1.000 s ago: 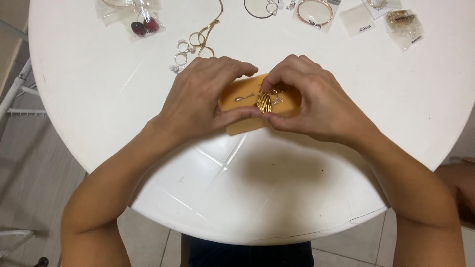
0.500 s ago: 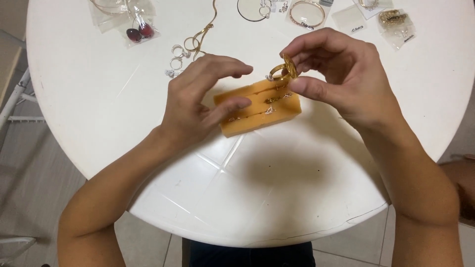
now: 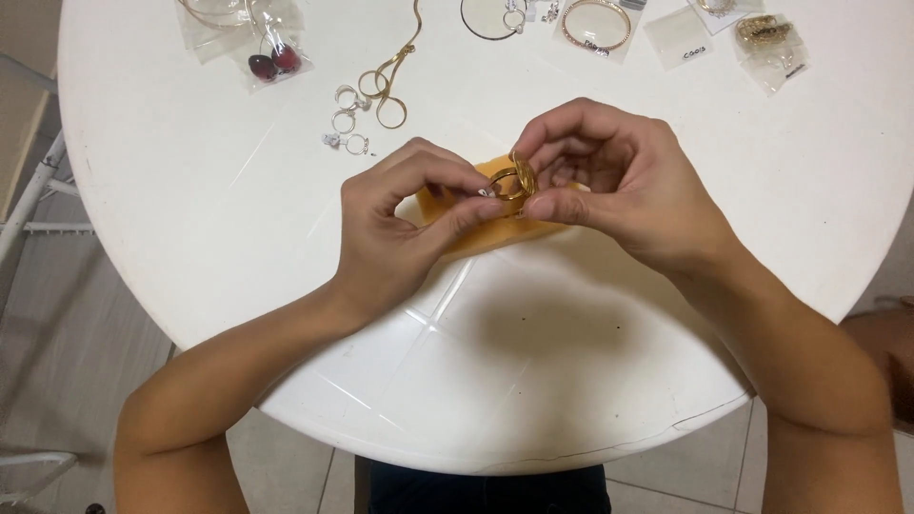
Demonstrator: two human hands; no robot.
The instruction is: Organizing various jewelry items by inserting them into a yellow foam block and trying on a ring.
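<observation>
Both my hands meet over the middle of a round white table. My right hand pinches a small gold hoop earring between thumb and forefinger, lifted a little above an orange-yellow pad that lies on the table. My left hand also has its thumb and fingertips on the hoop from the left side. Most of the pad is hidden under my fingers.
At the far edge lie a gold snake chain, several small silver rings, a clear bag with dark red beads, a thin hoop, a gold bangle in a bag and more small jewellery bags. A tiled floor lies below.
The right hand lifted the gold hoop off the pad. The left hand left the pad and came up to grip the hoop as well.
</observation>
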